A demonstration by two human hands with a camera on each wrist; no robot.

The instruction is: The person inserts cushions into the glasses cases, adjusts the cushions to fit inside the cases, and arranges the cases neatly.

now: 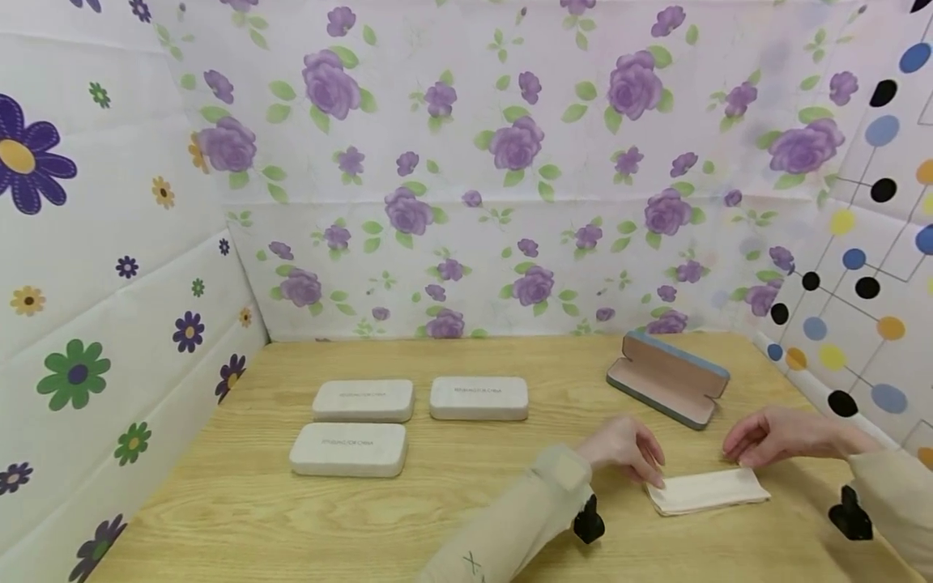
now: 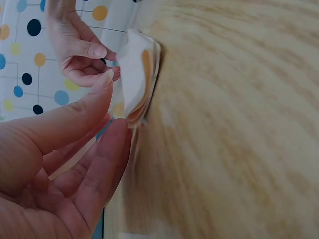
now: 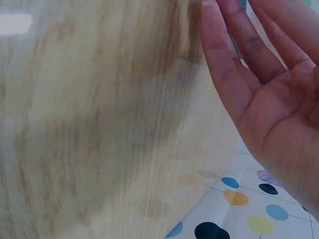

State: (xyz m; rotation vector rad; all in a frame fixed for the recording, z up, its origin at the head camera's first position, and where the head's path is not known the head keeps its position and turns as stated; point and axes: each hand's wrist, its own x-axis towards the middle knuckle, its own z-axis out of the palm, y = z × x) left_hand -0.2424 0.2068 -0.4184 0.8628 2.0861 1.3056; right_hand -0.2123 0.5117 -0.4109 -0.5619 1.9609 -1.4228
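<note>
A folded white cloth [image 1: 709, 491] lies flat on the table at the right. My left hand [image 1: 628, 450] is at its left end, fingertips right at the cloth's edge. In the left wrist view, the thumb [image 2: 89, 107] stands apart from the fingers, and the layered folds of the cloth [image 2: 134, 74] show just beyond them. Over the cloth's far right corner is my right hand [image 1: 783, 437], its fingers loosely extended. The right wrist view shows that hand's fingers [image 3: 222, 64] nearly straight. Behind the cloth rests an opened glasses case [image 1: 666, 380] with a pinkish lining and blue-grey outside.
Three closed white cases with printed lids sit on the left half of the table [image 1: 466, 518]: one at the back left [image 1: 363, 400], one at the back middle [image 1: 479, 397], one in front [image 1: 348, 449]. Patterned sheets [image 1: 437, 162] enclose the back and both sides.
</note>
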